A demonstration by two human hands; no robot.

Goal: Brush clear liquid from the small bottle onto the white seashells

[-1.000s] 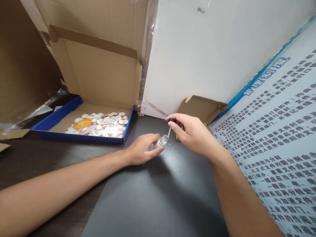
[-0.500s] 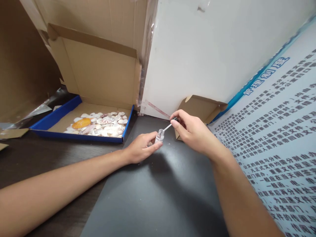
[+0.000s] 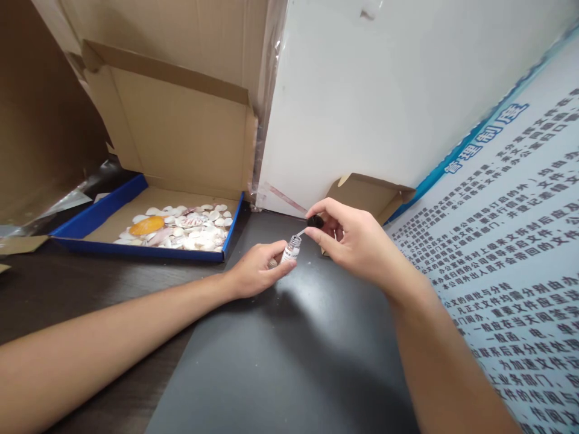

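Observation:
My left hand (image 3: 253, 270) is closed around a small labelled glass bottle (image 3: 290, 253), its threaded neck open and tilted up. A small brownish thing (image 3: 272, 263) shows between the fingers and the bottle; I cannot make out what it is. In my right hand (image 3: 350, 238), thumb and fingers pinch a black cap (image 3: 315, 222). From it a thin pale rod (image 3: 301, 232) slants down to the bottle's mouth; whether its tip is inside, I cannot tell.
Left of the hands, a blue-edged cardboard box (image 3: 140, 248) holds many white shells and an orange one (image 3: 147, 225). Behind my right hand stands a smaller open carton (image 3: 368, 196). A dark grey mat (image 3: 271, 374) lies below; a printed board (image 3: 511, 241) rises at right.
My right hand has brought the cap and rod down and left, closer to the bottle's mouth, and the black cap shows more fully. My left hand stays nearly in place with the bottle.

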